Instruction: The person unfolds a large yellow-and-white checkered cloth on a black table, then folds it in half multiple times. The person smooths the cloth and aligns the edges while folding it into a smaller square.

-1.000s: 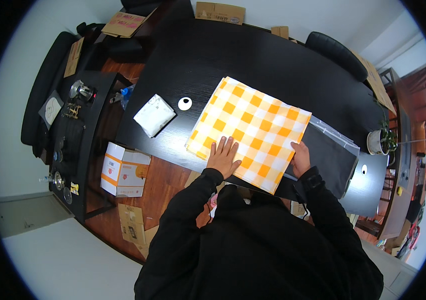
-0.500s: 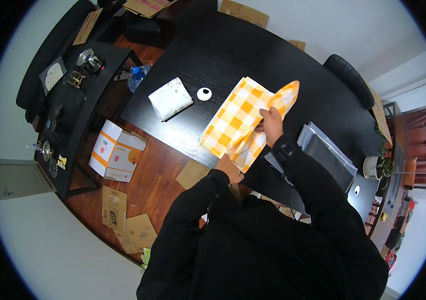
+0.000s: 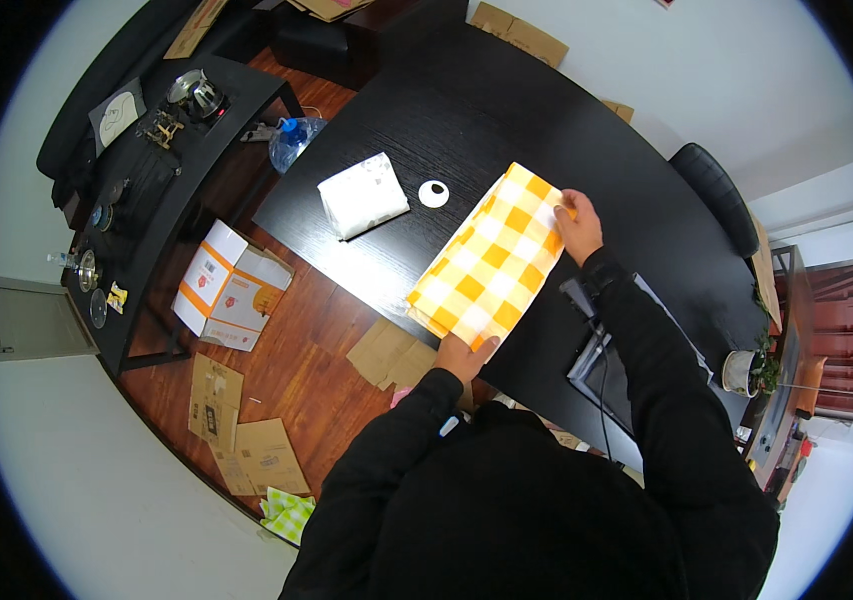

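A folded yellow-and-white checked cloth [image 3: 497, 255] lies as a long rectangle on the black table [image 3: 427, 100]. At its near end my left hand [image 3: 465, 357] is closed on the edge, with the fingertips partly hidden. My right hand [image 3: 581, 228] grips the right edge close to the far corner, the thumb against the cloth's upper side. Several layers show along the left edge. To the left of the cloth are a white wrapped packet [image 3: 364, 196] and a small round white piece with a dark centre [image 3: 434, 193].
A black folder [image 3: 607, 380] and a dark cable [image 3: 605, 400] lie beneath my right forearm. A potted plant [image 3: 742, 372] stands at the right. Leftward are a side table with a kettle [image 3: 197, 95], a white-and-orange carton [image 3: 232, 287] and flattened cardboard [image 3: 262, 457] on the floor.
The far right part of the cloth, lifted and crumpled before, now lies flat. My right hand has moved from the cloth's middle out to its right edge; my left hand stays at the near end.
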The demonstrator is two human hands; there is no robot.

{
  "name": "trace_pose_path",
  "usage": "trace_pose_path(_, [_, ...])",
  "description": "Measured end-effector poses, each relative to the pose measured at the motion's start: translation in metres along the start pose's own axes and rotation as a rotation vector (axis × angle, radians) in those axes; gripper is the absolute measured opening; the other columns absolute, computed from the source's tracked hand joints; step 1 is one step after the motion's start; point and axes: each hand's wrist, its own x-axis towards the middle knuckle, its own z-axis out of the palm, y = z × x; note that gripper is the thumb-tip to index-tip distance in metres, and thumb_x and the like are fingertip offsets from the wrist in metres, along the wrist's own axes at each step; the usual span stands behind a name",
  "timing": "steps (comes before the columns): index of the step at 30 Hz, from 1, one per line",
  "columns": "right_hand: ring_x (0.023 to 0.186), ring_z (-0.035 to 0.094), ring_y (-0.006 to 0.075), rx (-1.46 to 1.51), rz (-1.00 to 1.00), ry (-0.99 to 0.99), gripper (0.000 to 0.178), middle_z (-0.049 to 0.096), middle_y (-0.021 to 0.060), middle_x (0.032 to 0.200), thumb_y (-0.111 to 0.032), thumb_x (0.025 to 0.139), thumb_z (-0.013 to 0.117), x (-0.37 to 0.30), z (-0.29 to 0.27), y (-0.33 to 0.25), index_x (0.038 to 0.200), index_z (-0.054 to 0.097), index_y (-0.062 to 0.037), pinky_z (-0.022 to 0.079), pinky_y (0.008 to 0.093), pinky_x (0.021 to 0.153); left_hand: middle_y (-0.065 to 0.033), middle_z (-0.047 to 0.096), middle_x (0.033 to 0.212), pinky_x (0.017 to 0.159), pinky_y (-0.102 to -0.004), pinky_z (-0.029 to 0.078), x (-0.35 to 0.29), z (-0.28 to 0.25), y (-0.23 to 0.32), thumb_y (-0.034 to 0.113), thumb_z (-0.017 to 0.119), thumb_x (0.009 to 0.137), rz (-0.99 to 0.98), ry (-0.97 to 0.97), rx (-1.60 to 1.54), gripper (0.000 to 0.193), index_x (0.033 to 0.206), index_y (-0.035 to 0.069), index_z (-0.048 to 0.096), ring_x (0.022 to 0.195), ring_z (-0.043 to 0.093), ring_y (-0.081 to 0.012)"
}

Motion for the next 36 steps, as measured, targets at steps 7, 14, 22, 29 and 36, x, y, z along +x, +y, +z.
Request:
trace_pose_path(7, [0.106,0.061,0.0284,0.067,0.093,-0.395,0.046,0.062,0.0177,0.118,-0.029,0.09,0.061,0.044,-0.013,0.051,0.123,0.057,0.0024,0.046,0.0342,0.095,-0.017,0.07,0.099,0.078,-0.0341,0.05,0.002,-0.026,-0.007,0.016,0.068,0.084,-0.044,-0.088,-0.136,0.032,0.109,-0.004,0.064,0.088,0.067,-0.0239])
trace_pose_path(14, [0.084,0.063,0.0163,0.595,0.44,-0.537,0.024,0.067,0.0099,0.093,-0.019,0.089,0.061,-0.014,-0.026,0.081,0.101,0.064,0.0014,0.048,0.0273,0.081,-0.0135,0.069,0.104,0.081,-0.0327,0.05,0.0,-0.06,-0.018,0.012,0.07,0.082,-0.093,-0.157,-0.114,0.036,0.112,-0.006,0.062,0.089,0.065,-0.0202])
trace_pose_path(22, [0.069,0.062,0.026,0.04,0.293,-0.227,0.033,0.061,0.0141,0.072,-0.029,0.095,0.056,-0.068,-0.028,0.119,0.082,0.06,0.0013,0.046,0.0374,0.063,-0.0156,0.07,0.102,0.079,-0.032,0.05,-0.008,-0.057,-0.014,0.016,0.069,0.084,-0.194,-0.13,-0.152,0.036,0.11,-0.007,0.064,0.09,0.066,-0.0199])
trace_pose_path(29, [0.082,0.065,0.036,-0.223,0.204,-0.254,0.036,0.066,0.0192,0.084,-0.035,0.097,0.05,-0.074,-0.028,0.102,0.093,0.06,-0.0015,0.05,0.0427,0.072,-0.0204,0.067,0.104,0.093,-0.0434,0.044,-0.023,-0.072,-0.003,0.022,0.071,0.078,0.046,-0.221,0.199,0.034,0.105,0.003,0.069,0.111,0.057,-0.0361])
trace_pose_path(36, [0.086,0.066,0.0342,-0.437,0.233,-0.253,0.038,0.069,0.0169,0.088,-0.041,0.097,0.048,-0.072,-0.025,0.078,0.1,0.061,-0.0057,0.052,0.0448,0.077,-0.0157,0.057,0.127,0.113,-0.0584,0.014,-0.037,-0.068,0.007,0.031,0.074,0.076,0.328,-0.251,0.474,0.036,0.106,0.011,0.072,0.126,0.044,-0.0368])
